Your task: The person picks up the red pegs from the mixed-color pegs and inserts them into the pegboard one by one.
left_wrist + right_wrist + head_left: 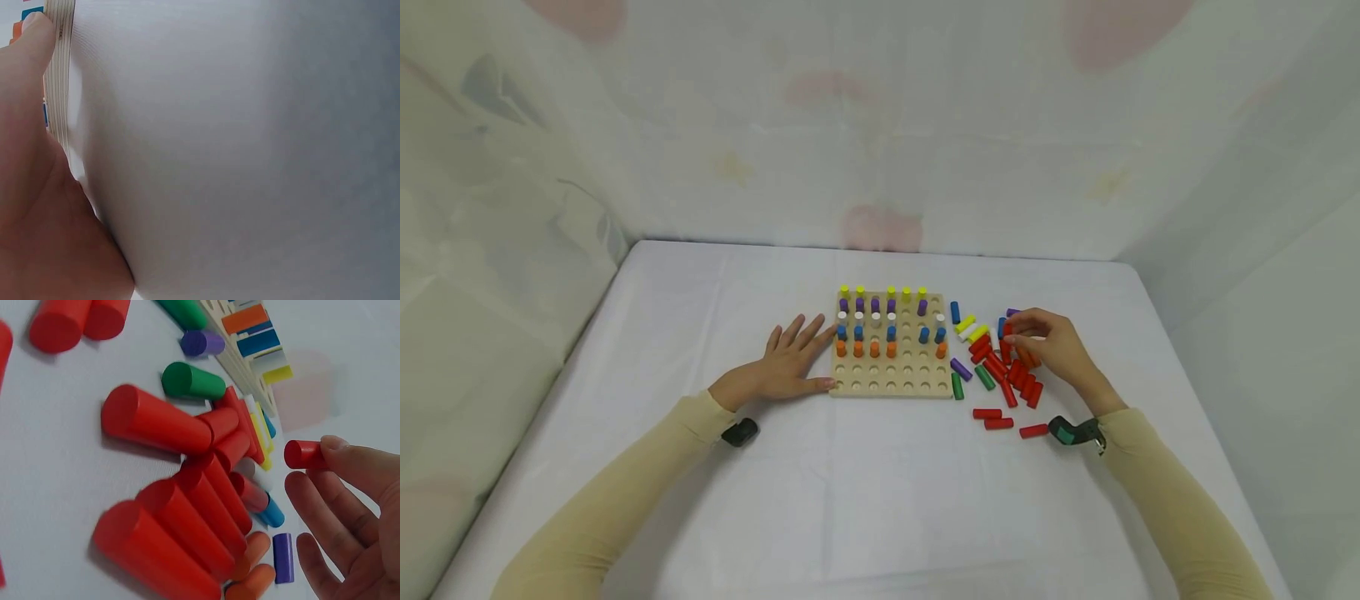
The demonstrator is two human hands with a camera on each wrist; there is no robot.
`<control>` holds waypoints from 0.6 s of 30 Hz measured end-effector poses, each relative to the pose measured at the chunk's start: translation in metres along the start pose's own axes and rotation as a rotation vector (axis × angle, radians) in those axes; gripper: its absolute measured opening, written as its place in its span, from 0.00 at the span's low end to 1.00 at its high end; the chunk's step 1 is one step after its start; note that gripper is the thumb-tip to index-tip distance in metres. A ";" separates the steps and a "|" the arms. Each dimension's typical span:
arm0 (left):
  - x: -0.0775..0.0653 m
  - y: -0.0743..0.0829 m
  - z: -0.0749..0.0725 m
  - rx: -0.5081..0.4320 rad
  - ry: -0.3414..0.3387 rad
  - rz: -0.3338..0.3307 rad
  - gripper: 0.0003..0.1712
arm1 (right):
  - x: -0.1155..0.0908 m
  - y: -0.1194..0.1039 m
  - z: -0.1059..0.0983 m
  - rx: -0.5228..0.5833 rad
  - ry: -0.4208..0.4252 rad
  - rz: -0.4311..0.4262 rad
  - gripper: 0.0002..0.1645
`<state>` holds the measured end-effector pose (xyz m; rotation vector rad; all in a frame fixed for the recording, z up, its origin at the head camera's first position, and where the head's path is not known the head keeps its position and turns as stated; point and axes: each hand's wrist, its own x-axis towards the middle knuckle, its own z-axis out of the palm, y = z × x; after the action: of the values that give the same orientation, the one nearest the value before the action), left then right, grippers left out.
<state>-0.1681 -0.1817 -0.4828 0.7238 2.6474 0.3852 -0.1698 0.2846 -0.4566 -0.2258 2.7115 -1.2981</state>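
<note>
A wooden pegboard (891, 395) lies on the table with rows of yellow, purple, white, blue and orange pegs standing in it. My left hand (782, 367) rests with spread, straight fingers at the board's left side. In the left wrist view its thumb (39, 34) touches the edge of the board. Over the loose pegs at the right, my right hand (1054, 346) pinches a red peg (303, 454) between thumb and fingers. Beneath it lies a pile of red pegs (169, 528), with orange pegs (250, 581) and a purple peg (283, 557) close by.
Beside the board's right edge lie a green peg (957, 386), a purple peg (960, 369) and a blue peg (955, 312). Nearer the front are a few red pegs (997, 423). White cloth covers the table (880, 500), and curtains (880, 125) hang around it.
</note>
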 end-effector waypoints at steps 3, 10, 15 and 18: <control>0.000 -0.001 0.001 0.002 0.000 0.003 0.56 | 0.000 -0.004 0.002 0.009 -0.006 -0.005 0.21; 0.000 -0.002 0.002 0.004 0.004 0.003 0.56 | -0.001 -0.018 0.010 0.039 -0.037 -0.006 0.23; 0.000 -0.002 0.001 0.005 0.004 0.004 0.56 | -0.003 -0.027 0.019 0.028 -0.040 -0.005 0.21; 0.000 -0.001 0.000 -0.001 0.002 0.003 0.56 | -0.005 -0.031 0.023 0.019 -0.044 -0.022 0.20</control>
<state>-0.1685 -0.1829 -0.4837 0.7282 2.6476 0.3882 -0.1583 0.2487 -0.4467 -0.2793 2.6665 -1.3075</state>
